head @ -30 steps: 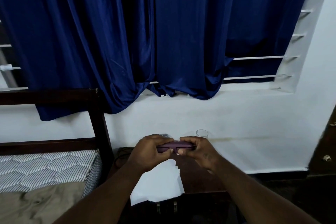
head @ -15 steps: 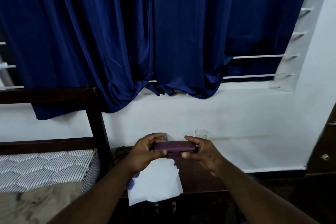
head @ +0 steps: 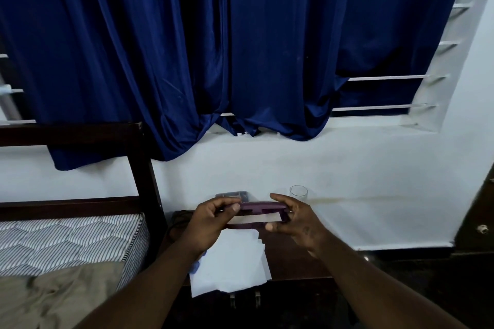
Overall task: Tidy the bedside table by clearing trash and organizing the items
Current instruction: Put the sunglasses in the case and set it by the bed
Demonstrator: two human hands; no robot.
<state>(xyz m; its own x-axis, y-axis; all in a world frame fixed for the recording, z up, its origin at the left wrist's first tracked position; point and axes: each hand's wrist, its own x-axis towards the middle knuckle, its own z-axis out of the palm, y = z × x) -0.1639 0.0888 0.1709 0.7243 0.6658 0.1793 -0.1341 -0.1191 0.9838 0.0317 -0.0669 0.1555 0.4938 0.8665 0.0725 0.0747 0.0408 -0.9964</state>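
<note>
Both hands hold a purple hinged case (head: pixel 260 208) above the dark bedside table (head: pixel 294 256). The case is partly open, with a pale inside showing between its two halves. My left hand (head: pixel 211 224) grips its left end, thumb on the lid. My right hand (head: pixel 296 219) grips its right end, fingers curled over the top. White paper sheets (head: pixel 230 264) lie on the table below the hands and hang over its front edge. A clear drinking glass (head: pixel 298 192) stands at the back right. A grey flat box (head: pixel 232 194) sits behind the case.
A bed with a striped mattress (head: pixel 66 240) and dark wooden headboard (head: pixel 141 173) stands left of the table. Blue curtains (head: pixel 213 48) hang over the barred window above. A dark cable (head: pixel 179 218) lies at the table's left. A dark cabinet (head: pixel 478 222) is at the right edge.
The purple case was closed a second ago; its lid has now lifted, showing a pale gap. Both hands stayed on its ends, and the grey box behind has come into sight.
</note>
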